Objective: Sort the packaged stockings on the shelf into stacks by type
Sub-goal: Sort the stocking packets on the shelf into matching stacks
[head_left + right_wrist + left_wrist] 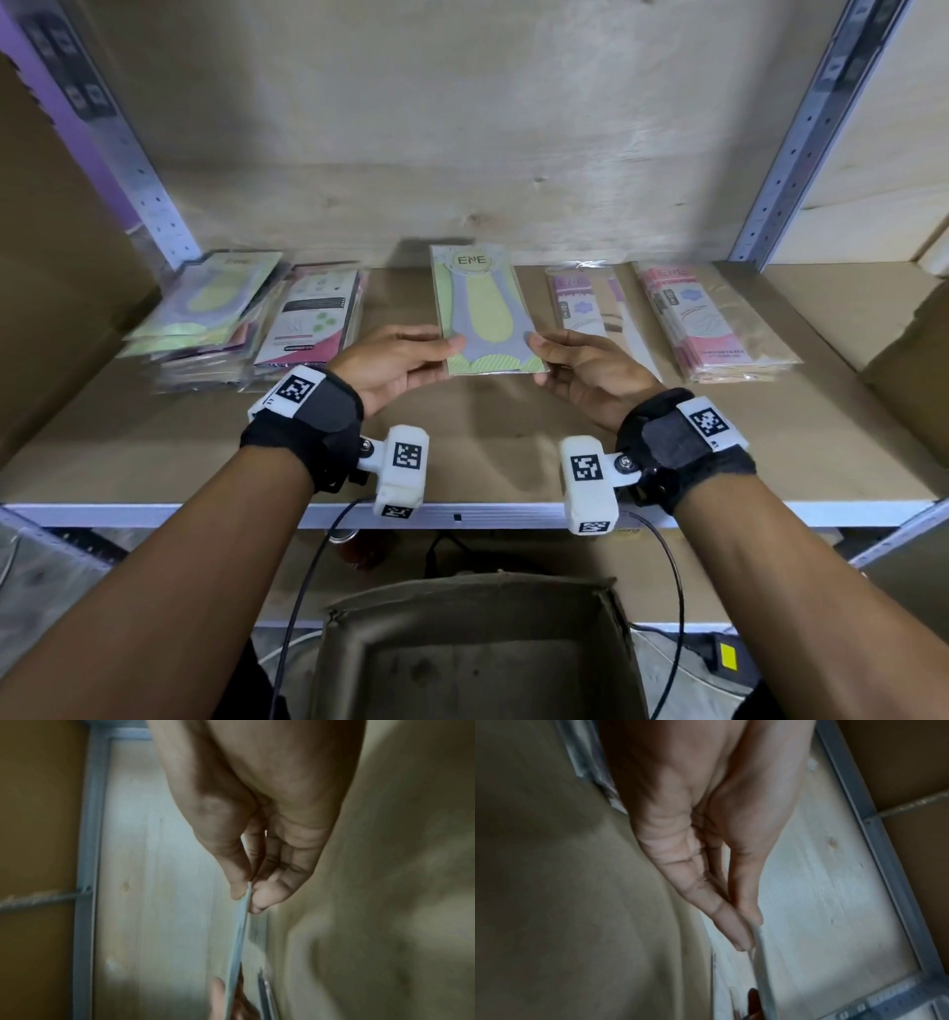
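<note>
Green-and-lilac ENE stocking pack [485, 308] is held flat above the middle of the wooden shelf [462, 437], long axis pointing to the back wall, logo end far. Left hand [398, 362] pinches its near left edge, thumb on top, fingers beneath; left wrist view shows thumb and fingers [721, 908] closed narrow on the thin pack edge [759, 949]. Right hand [580, 370] pinches the near right edge the same way; right wrist view shows thumb and fingertips [267, 898] pressed on the pack's edge [244, 923].

On the shelf left: a leaning messy pile of mixed packs [205, 313], green one on top, and just beside it a stack with a white-and-pink back label [313, 318]. Right of the held pack: a purple-trimmed pack [585, 303], then a neat pink-trimmed stack [703, 318], slightly apart. Both wrists wear black straps with marker-tagged cameras [400, 473]. An open cardboard box [472, 642] sits below the shelf front.
</note>
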Tool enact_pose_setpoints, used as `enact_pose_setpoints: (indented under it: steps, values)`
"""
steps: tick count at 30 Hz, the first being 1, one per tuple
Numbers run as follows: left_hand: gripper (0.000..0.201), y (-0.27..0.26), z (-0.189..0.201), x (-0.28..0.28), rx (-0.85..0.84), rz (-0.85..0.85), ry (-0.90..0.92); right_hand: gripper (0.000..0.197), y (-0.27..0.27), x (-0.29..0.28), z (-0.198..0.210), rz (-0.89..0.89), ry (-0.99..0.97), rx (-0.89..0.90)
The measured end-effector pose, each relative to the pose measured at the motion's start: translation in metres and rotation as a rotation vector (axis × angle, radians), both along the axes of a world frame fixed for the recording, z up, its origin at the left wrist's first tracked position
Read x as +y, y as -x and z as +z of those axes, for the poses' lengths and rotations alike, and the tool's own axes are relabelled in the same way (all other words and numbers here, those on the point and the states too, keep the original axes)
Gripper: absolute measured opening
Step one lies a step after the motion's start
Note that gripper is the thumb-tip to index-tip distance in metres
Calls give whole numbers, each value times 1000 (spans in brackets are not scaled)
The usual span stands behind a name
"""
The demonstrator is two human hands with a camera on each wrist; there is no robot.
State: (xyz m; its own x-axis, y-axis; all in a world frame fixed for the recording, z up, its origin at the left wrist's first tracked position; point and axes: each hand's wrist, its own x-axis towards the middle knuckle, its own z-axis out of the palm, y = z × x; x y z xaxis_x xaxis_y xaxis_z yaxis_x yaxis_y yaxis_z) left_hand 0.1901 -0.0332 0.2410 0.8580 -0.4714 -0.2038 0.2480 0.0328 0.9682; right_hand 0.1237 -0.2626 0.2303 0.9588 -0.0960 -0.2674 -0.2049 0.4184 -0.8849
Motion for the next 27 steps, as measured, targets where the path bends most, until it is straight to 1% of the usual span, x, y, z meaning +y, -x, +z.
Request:
enact_pose_setpoints:
  steps: [2, 4, 5, 6, 8, 9, 10, 13, 14, 16, 18, 20, 22, 24, 27]
  values:
    - [11, -1, 3, -1, 50, 4, 82, 14, -1, 4, 2, -22, -110, 40]
    - [12, -1, 4, -3, 61, -3, 127, 13, -1, 6, 4, -40, -172, 55]
    - [12, -1, 4, -3, 54, -3, 126, 15, 0, 5, 5, -41, -148, 41]
    - [13, -1, 4, -3, 41, 0, 105, 17, 0, 4, 5, -39, -81, 15]
    - [17, -3, 2, -2, 3, 11, 22, 10, 3, 1, 8, -25, 118, -53]
    - [18, -3, 1, -1, -9, 17, -20, 7, 5, 1, 9, -16, 191, -79]
    - [18, -4, 0, 0, -14, 20, -50, 9, 6, 0, 10, -6, 235, -93]
    - [14, -5, -2, 2, -6, 20, -66, 25, 7, 0, 10, 32, 274, -90]
    - [13, -6, -2, 2, 0, 22, -64, 27, 7, 0, 9, 36, 274, -84]
    - [10, -7, -4, 0, 39, 47, -44, 24, 6, 0, 5, 13, 219, -52]
    - [15, -8, -5, -3, 90, 82, -18, 21, 5, 1, 3, -35, 142, 5]
    - [17, -8, -6, -5, 103, 103, -29, 18, 3, 2, 3, -68, 150, 48]
    - [17, -6, -7, -7, 64, 118, -93, 17, 3, 1, 4, -57, 272, 69]
    - [24, -4, -7, -7, 3, 141, -199, 19, 4, 3, 8, -11, 406, 85]
    - [32, -4, -7, -6, -35, 150, -374, 15, 4, 7, 11, 32, 506, 141]
